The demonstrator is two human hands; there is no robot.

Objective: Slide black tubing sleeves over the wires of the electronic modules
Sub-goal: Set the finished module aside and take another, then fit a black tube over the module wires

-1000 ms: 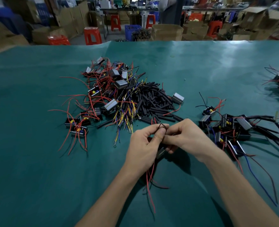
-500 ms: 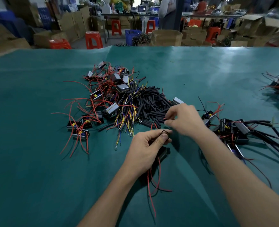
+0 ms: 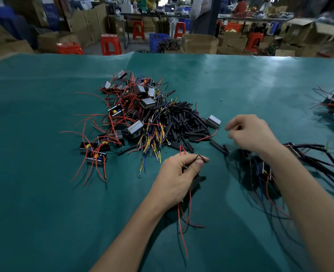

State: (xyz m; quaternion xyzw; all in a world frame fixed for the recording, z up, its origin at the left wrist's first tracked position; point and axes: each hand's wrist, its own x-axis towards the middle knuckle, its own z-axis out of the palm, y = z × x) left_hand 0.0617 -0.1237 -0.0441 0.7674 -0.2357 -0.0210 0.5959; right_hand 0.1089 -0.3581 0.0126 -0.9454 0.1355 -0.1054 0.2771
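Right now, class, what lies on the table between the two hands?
In the head view, between the left hand and the right hand lie bare green mat and a few stray black tubing sleeves.

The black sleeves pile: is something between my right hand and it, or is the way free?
Nothing visible blocks it. The right hand hovers just right of the pile of black sleeves; only bare green mat and one grey module at the pile's edge lie near that gap.

Left hand [image 3: 179,174] curled in a pinching grip; right hand [image 3: 250,133] raised, fingers loosely curled.
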